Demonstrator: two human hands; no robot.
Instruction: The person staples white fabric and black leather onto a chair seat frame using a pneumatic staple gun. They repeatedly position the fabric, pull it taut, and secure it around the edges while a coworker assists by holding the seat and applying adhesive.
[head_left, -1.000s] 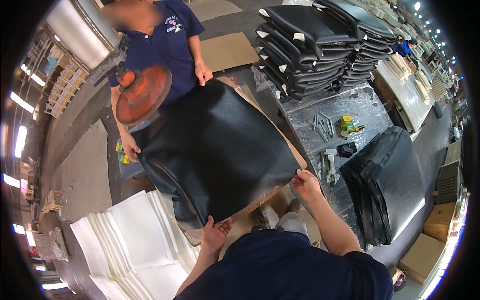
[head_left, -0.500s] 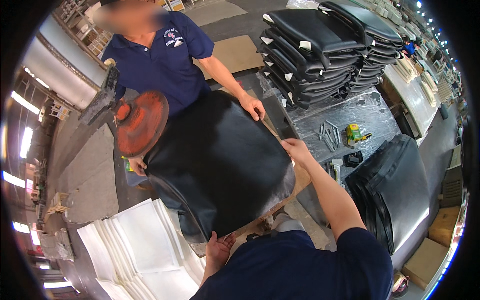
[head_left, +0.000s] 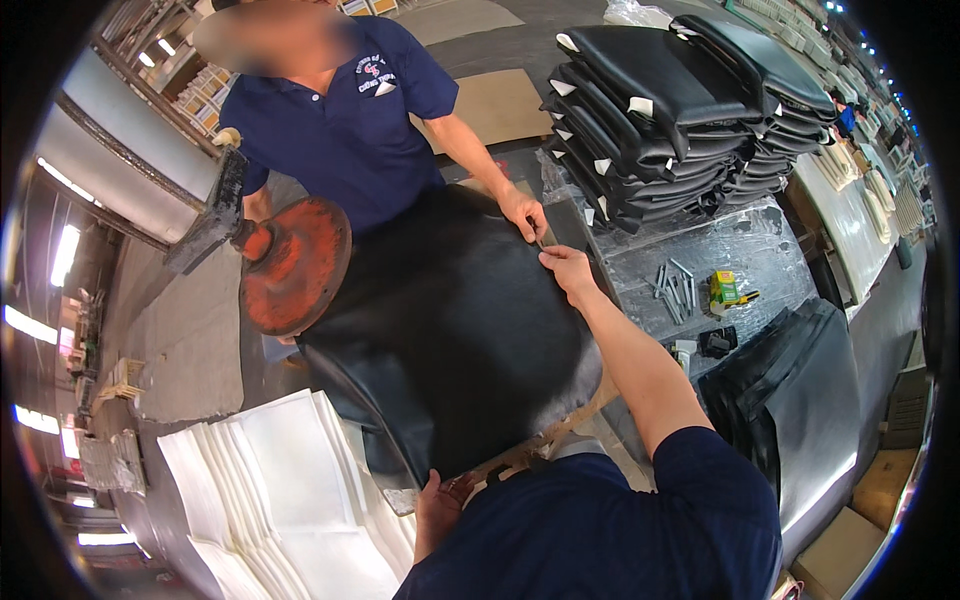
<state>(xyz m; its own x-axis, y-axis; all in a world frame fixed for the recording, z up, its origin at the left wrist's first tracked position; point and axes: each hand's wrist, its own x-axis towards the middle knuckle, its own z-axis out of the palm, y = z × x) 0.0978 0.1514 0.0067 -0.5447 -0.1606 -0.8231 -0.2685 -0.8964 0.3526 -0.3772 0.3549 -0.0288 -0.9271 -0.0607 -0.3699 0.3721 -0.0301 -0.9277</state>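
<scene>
A large black leather-like cover (head_left: pixel 450 330) lies over a padded-looking form on a board between me and a co-worker. My right hand (head_left: pixel 568 272) pinches its right edge, close to the co-worker's hand (head_left: pixel 524 212), which grips the same edge. At the near left corner, my left hand (head_left: pixel 443 510) rests palm up with its fingers apart and its thumb against the cover. The co-worker's other hand is mostly hidden behind a red round press plate (head_left: pixel 297 267), which hangs over the cover's far left part.
Folded black covers (head_left: pixel 670 100) are stacked on a plastic-wrapped table at the far right. Nearer lie metal rods (head_left: pixel 676 290), a small yellow-green box (head_left: pixel 722 290) and black sheets (head_left: pixel 800 400). White foam-like sheets (head_left: pixel 290 470) lie at the near left.
My right hand has slid away from me along the cover's right edge, up to the co-worker's hand. My left hand stays at the near corner. The view has shifted slightly.
</scene>
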